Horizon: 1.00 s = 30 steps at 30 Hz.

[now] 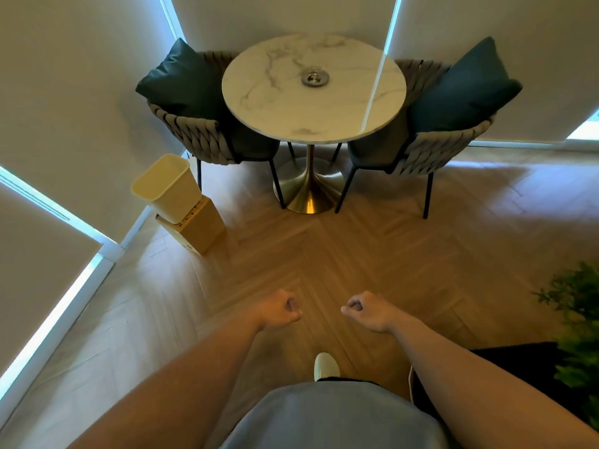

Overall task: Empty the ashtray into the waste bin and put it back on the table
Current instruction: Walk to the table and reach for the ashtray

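Note:
A small round metal ashtray (315,78) sits near the middle of a round white marble table (265,102) on a brass pedestal. A cream plastic waste bin (168,189) stands on the floor at the left, next to a wooden box. My left hand (281,311) and my right hand (366,311) hang low over the wooden floor, well short of the table. Both hands have the fingers curled in and hold nothing.
Two woven grey chairs with dark teal cushions (180,79) (460,89) flank the table. A wooden box (197,228) leans by the bin. A green plant (577,322) stands at the right edge. Closed blinds line the walls. My foot (325,366) shows below.

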Available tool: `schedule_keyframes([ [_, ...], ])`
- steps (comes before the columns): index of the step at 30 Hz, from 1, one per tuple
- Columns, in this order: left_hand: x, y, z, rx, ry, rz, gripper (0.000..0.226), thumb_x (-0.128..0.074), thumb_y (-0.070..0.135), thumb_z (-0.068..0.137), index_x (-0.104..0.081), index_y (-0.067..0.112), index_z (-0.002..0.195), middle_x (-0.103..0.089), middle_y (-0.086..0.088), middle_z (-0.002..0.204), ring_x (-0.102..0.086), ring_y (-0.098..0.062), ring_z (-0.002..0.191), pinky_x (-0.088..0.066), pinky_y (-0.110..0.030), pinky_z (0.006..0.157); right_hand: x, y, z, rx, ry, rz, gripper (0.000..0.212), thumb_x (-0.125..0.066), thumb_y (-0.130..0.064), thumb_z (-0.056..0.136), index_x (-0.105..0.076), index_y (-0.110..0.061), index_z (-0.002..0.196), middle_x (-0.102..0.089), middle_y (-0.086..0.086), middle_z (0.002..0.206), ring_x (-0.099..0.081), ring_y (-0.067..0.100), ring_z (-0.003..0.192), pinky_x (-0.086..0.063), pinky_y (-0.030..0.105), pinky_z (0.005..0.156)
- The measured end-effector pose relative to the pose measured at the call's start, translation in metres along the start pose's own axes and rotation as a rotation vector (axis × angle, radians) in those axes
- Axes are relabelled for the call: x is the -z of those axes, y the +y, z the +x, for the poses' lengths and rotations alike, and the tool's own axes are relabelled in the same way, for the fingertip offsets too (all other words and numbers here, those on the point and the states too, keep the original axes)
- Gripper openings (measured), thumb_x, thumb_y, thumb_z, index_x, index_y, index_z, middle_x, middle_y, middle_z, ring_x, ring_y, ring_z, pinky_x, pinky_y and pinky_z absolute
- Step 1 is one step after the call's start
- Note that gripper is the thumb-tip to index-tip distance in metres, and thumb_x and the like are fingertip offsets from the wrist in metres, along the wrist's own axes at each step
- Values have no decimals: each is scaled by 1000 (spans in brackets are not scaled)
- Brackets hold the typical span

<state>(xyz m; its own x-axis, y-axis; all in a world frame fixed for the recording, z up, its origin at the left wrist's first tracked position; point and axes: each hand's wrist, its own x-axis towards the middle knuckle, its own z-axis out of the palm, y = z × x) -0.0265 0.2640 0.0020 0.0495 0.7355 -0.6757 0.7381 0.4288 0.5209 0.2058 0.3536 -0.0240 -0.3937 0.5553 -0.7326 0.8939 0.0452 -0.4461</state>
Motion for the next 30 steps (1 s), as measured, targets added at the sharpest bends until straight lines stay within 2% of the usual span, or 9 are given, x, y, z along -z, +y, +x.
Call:
schedule_keyframes([
  [6, 32, 31, 40, -27, 21, 36, 34, -58, 37, 96, -64, 14, 121, -65, -5, 121, -61, -20, 108, -50, -37, 96, 53, -6, 34, 34, 13, -12, 55, -54, -50, 96, -55, -14, 137, -57, 8, 138, -54, 23, 125, -47, 37, 103],
  [10, 54, 38, 64, -26, 35, 38, 34, -59, 39, 96, -64, 16, 120, -66, -4, 120, -62, -19, 107, -50, -37, 96, 79, -9, 56, 54, 21, 2, 54, -55, -50, 95, -59, -13, 134, -63, 5, 124, -58, 22, 118, -48, 32, 93],
  [18, 109, 35, 128, -34, 13, 85, 35, -58, 43, 95, -64, 20, 121, -64, -1, 121, -60, -17, 108, -51, -39, 98, 127, -22, 112, 45, 27, 23, 54, -55, -51, 94, -58, -15, 135, -60, 7, 132, -56, 22, 121, -48, 40, 102],
  [22, 150, 30, 169, -46, -24, 94, 35, -57, 42, 96, -60, 23, 124, -63, -1, 122, -60, -17, 109, -51, -41, 99, 152, -40, 148, 36, 31, 48, 52, -55, -49, 95, -57, -16, 135, -62, 2, 113, -58, 17, 107, -48, 34, 92],
  [25, 181, 24, 196, -60, -28, 118, 35, -56, 41, 96, -58, 24, 127, -62, 0, 123, -59, -15, 109, -50, -39, 99, 171, -56, 174, 26, 48, 58, 51, -55, -48, 96, -57, -16, 135, -62, 3, 110, -58, 17, 102, -47, 31, 87],
  [28, 216, 18, 219, -85, -15, 133, 32, -57, 39, 97, -59, 25, 125, -62, 1, 122, -59, -13, 107, -51, -36, 98, 191, -76, 197, 28, 74, 71, 49, -55, -49, 95, -59, -17, 132, -57, -9, 91, -54, 6, 83, -44, 24, 72],
  [30, 242, 18, 234, -107, -2, 147, 31, -57, 38, 97, -60, 24, 123, -62, 0, 120, -59, -13, 106, -51, -36, 97, 207, -89, 213, 22, 103, 82, 49, -54, -50, 95, -59, -18, 132, -57, -8, 90, -54, 6, 82, -44, 24, 71],
])
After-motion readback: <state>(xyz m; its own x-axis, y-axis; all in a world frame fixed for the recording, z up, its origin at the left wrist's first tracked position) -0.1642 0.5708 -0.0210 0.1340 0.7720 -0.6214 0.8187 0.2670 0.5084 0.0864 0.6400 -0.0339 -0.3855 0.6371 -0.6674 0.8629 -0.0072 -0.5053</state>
